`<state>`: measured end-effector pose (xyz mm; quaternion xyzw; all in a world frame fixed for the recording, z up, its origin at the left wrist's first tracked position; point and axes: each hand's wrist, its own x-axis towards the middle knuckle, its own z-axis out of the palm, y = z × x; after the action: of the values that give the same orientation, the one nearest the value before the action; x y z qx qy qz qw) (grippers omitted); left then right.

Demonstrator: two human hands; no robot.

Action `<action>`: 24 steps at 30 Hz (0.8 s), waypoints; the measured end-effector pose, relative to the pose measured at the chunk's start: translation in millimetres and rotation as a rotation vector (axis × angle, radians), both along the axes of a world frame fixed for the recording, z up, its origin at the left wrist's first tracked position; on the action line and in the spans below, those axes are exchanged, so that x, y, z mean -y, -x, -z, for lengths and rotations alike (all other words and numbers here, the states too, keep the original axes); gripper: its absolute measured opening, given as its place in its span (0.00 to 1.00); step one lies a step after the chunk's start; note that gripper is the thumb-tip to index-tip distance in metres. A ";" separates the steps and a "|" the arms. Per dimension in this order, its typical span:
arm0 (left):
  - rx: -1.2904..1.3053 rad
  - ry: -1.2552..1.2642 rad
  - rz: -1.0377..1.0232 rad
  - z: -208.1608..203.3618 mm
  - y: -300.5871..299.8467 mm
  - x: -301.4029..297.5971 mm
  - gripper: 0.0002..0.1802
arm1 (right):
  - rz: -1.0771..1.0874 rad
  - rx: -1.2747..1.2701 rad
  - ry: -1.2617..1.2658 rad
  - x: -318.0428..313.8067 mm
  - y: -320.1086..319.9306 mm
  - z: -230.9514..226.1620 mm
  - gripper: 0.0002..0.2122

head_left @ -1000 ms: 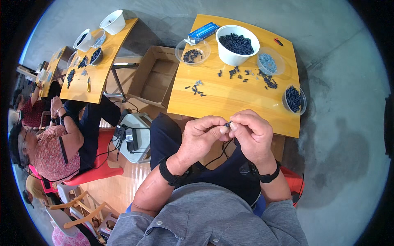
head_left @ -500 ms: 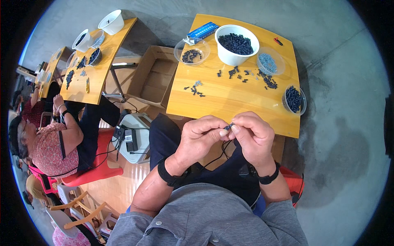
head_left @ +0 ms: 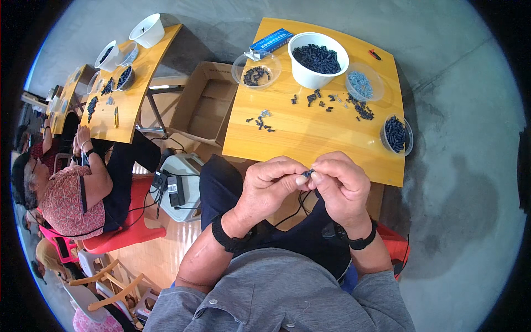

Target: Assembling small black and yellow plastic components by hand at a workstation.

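Note:
Between the fingertips of both hands is a small dark plastic part, mostly covered by the fingers. My left hand pinches it from the left. From the other side my right hand grips it with thumb and forefinger. Both hands are above my lap, just off the table's near edge. On the wooden table lie loose black parts and a few small silvery pieces. A white tub full of black parts stands toward the back.
Clear dishes hold black parts, silvery-blue pieces and dark parts. A blue box and a small red-and-black tool lie farther back. Left are a cardboard box, a grey-white stool and a seated person.
The view has shifted very slightly. Both hands stay pinched together at the same place, with only small finger movement around the dark part.

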<state>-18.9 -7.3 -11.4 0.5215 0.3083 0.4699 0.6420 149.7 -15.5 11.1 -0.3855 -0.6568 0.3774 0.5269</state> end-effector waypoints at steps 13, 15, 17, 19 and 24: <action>-0.052 0.082 -0.082 2.5 -4.7 -0.4 0.04 | 0.075 0.231 -0.168 -8.7 4.1 -2.2 0.05; -0.087 0.088 -0.082 2.7 -4.9 0.4 0.05 | 0.090 0.259 -0.217 -9.1 4.3 -0.4 0.05; 0.025 0.225 -0.045 7.6 -4.5 3.6 0.06 | 0.088 0.277 -0.237 -8.2 4.5 2.3 0.05; 0.054 0.261 -0.005 7.7 -2.3 3.8 0.06 | 0.069 0.272 -0.252 -8.7 2.8 5.9 0.05; 0.151 0.344 0.077 7.7 -1.6 7.8 0.07 | 0.042 0.276 -0.291 -5.3 0.0 5.5 0.05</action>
<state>-17.2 -15.2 -19.1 0.3788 0.3149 0.4234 0.7604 149.7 -10.2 5.6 -0.3669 -0.7623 0.2108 0.4898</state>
